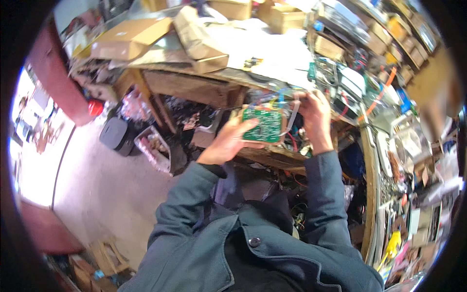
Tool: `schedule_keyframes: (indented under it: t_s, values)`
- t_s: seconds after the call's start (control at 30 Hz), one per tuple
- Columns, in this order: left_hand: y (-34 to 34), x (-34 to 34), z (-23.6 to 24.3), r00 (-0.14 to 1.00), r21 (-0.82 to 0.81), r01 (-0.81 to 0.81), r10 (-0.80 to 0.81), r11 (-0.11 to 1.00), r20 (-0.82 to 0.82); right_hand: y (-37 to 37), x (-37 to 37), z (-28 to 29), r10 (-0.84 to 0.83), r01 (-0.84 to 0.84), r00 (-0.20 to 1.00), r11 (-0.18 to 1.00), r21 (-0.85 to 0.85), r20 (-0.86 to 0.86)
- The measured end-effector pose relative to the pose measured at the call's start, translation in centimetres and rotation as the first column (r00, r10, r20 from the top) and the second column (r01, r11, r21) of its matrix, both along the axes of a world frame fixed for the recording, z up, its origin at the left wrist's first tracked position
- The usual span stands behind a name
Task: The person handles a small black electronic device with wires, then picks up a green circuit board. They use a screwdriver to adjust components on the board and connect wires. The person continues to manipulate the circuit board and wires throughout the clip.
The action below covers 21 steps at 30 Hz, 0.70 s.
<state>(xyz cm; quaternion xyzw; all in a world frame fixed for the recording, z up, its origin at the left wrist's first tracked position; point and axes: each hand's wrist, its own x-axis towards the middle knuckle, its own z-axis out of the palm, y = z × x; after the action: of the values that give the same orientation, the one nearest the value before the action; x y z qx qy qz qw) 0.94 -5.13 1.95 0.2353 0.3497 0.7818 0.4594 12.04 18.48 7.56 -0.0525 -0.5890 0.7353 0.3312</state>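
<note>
My left hand (227,138) grips a green circuit board (262,124) by its left side. The thumb lies across its face, which is dotted with solder points and pale traces. To the right of the board, the fingers of my right hand (315,114) are pinched together at the upper end of a whitish cable (292,117). That cable runs down past the board's right edge. Blue and yellow wires (281,96) loop behind the board's top edge. Motion blur and the fingers partly hide where the wires join it.
A cluttered wooden workbench (194,72) stands ahead, with a cardboard box (131,38) on it. Shelves of boxes (374,36) rise at the right. Below, a black bin (116,136) and a white crate (154,150) stand on the floor. Heaped parts line the right side.
</note>
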Motion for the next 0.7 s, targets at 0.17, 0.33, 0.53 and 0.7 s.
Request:
schedule_keyframes:
  t_s: [0.17,0.33,0.53,0.7]
  values:
    - [3.4,2.2,-1.0,0.993,-0.065,-0.105,0.102,0.992,-0.051,-2.5,2.5,-1.7,-0.080,0.070,0.992,0.993,0.099,0.099]
    - [4.3,2.0,-1.7,0.875,-0.112,-0.278,0.204,0.954,-0.439,-2.9,2.3,-3.3,-0.135,0.128,0.988,0.987,0.097,0.074]
    - [1.0,1.6,0.0,0.754,-0.040,-0.467,0.374,0.883,-0.540,-2.8,1.8,-4.7,-0.206,0.206,0.975,0.978,-0.011,-0.088]
    - [-1.7,-6.6,-12.5,0.493,-0.253,-0.840,0.870,0.480,0.015,-1.4,2.1,-6.6,-0.249,0.233,0.963,0.961,-0.149,-0.099]
